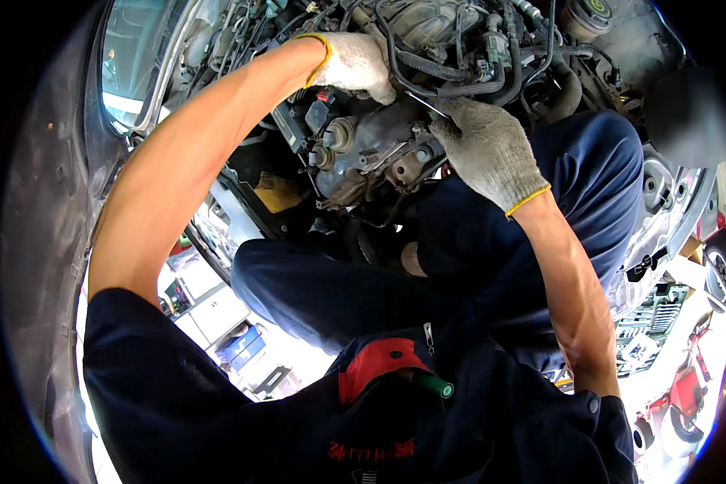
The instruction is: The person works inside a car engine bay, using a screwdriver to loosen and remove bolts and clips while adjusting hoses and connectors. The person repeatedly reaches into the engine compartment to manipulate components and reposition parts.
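My left hand (356,66), in a pale knit work glove with a yellow cuff, reaches in among the engine's hoses. Its fingers bend down beside a black hose (402,77), and their tips are largely hidden. My right hand (492,149), gloved the same way, is closed around a thin metal rod (427,105). The rod slants up and left toward my left fingertips; its far end is hard to make out. Below and between the hands sits a grey metal engine part (371,145) with bolts and round fittings.
Hoses and wiring crowd the engine bay; a capped reservoir (589,18) stands at the top right. My bent knee (597,153) rests beside the engine. On the floor at lower right lies an open socket set (652,327). A red motorcycle (687,375) stands beyond it.
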`<control>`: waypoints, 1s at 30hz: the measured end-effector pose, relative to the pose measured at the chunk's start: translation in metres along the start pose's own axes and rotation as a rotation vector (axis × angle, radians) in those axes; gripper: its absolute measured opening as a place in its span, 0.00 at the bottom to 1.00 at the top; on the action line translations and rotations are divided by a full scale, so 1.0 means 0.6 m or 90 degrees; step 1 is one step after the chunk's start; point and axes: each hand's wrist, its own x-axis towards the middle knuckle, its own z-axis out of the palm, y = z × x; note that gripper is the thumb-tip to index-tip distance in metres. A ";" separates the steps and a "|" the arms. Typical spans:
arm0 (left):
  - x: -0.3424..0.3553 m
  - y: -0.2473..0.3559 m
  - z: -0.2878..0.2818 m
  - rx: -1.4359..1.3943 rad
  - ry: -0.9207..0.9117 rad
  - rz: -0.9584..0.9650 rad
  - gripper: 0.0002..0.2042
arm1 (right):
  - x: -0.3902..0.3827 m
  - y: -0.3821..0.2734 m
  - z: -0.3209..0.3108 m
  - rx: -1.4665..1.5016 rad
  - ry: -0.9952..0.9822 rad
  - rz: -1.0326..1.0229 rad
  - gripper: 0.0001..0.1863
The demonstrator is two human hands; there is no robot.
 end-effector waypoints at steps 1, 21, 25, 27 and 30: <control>-0.007 0.005 -0.001 -0.007 -0.020 -0.021 0.17 | -0.001 0.003 -0.001 0.030 0.021 0.002 0.15; -0.067 -0.014 0.047 0.378 0.151 0.096 0.14 | -0.012 0.038 0.010 0.267 0.028 0.003 0.15; -0.081 -0.015 0.060 0.063 0.172 -0.023 0.18 | -0.010 0.035 0.007 0.257 0.054 -0.010 0.15; -0.073 -0.017 0.070 0.053 0.190 0.017 0.18 | -0.006 0.027 -0.006 0.276 0.013 0.008 0.16; -0.061 -0.022 0.077 0.166 0.221 0.052 0.15 | -0.010 0.026 -0.002 0.279 0.022 0.003 0.16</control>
